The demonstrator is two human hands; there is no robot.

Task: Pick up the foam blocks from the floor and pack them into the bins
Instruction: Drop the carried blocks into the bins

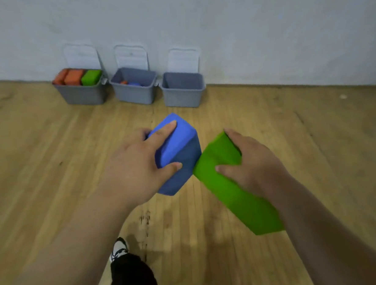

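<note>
My left hand (138, 165) grips a blue foam block (181, 151), fingers over its top and thumb on its side, held above the floor. My right hand (250, 162) grips a long green foam block (229, 188) that slants down to the right. The two blocks almost touch at their near corners. Three grey bins stand against the wall ahead. The left bin (83, 96) is filled to the rim with orange blocks and a green one. The middle bin (134, 90) holds an orange and a blue block low inside. No blocks show in the right bin (183, 92).
Each bin has a white lid leaning upright against the pale wall (263, 27) behind it. The wooden floor (51, 161) stretches between me and the bins. My leg in dark trousers and a black-and-white shoe (118, 249) show below.
</note>
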